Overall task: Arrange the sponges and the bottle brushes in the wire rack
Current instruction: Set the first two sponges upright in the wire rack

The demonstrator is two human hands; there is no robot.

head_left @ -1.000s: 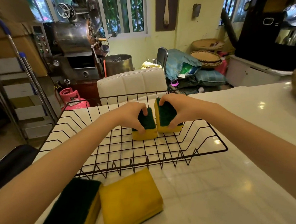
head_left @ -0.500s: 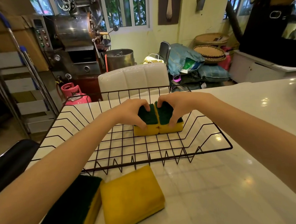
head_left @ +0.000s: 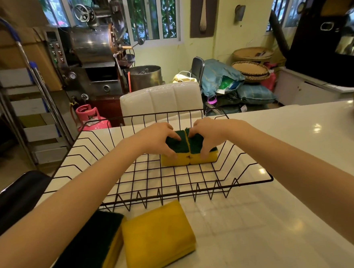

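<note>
closest to the camera, two sponges sit on the white countertop just in front of the rack: a green-side-up sponge on the left and a yellow-side-up sponge touching it on the right. past those is the black wire rack, and both bare forearms reach over its front rail. inside, toward the back right part of the rack floor, two more sponges lie green scourer up, pressed side by side so their edges touch. the left hand is gripping the left rack sponge, thumb on the yellow front face, fingers over the top. the right hand grips the right rack sponge the same way. no bottle brushes show up anywhere. behind the counter there's a white padded chair back, a pink gas cylinder and a big metal roaster machine.
</note>
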